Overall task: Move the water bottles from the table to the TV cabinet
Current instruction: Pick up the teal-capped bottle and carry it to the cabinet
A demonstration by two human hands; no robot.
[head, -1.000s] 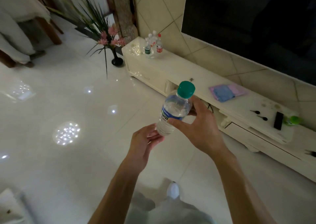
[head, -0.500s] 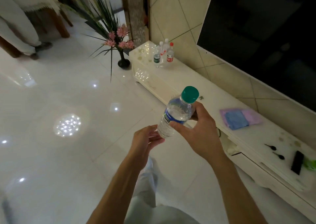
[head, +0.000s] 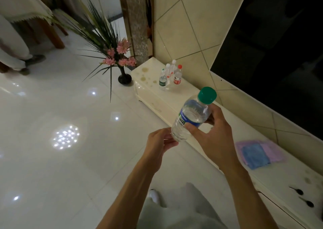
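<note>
Right hand [head: 215, 138] clamps the bottle [head: 192, 117] mid-body; left hand [head: 159, 143] pinches its base. I read the cap tilted up-right. Cabinet [head: 174, 97] lies ahead-right, nearer the right hand; standing bottles [head: 168, 77] farther ahead.

- The water bottle [head: 190, 117] is held in front of the TV cabinet [head: 192, 96], with the right hand [head: 211, 134] round its middle and the left hand [head: 157, 143] at its base.
- A group of bottles [head: 168, 77] is set on the cabinet's far end, near the wall.
- A vase [head: 124, 77] is placed on the floor, just beside that end.
- Two cloths [head: 260, 153] are laid on the cabinet, right of the hands.
- The TV screen [head: 279, 45] is mounted behind the cabinet.
</note>
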